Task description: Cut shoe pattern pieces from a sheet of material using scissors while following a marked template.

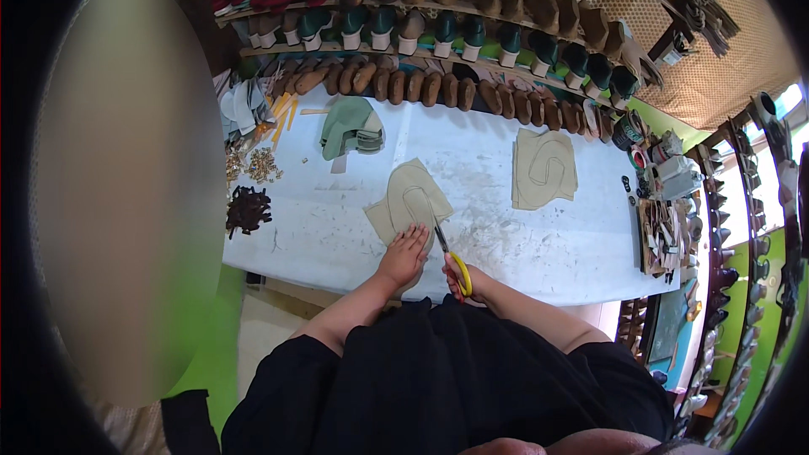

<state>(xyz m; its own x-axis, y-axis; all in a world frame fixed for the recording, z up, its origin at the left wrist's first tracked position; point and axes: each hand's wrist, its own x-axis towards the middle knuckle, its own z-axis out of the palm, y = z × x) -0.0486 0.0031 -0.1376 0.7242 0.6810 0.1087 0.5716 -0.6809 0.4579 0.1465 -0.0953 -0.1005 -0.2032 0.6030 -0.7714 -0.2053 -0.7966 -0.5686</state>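
A beige sheet of material [405,179] with a curved outline drawn on it lies on the white-topped table [539,253] in front of me. My left hand [404,256] rests flat on its lower part, fingers stretched out. Yellow-handled scissors [462,267] are gripped in my right hand [455,281], just right of the left one. Their dark blades point away from me and meet the sheet's right edge; whether they are parted is hard to make out. Farther right is another stack of beige sheets [546,194], its top marked with a similar curve.
Green cut pieces [344,126] are stacked at the back left. Gold-coloured small parts [263,165] and a dark pile [248,210] lie left. Shoe lasts [431,88] line the back, below shelves of heeled shoes [444,34]. Cans and bottles [677,177] crowd the right end.
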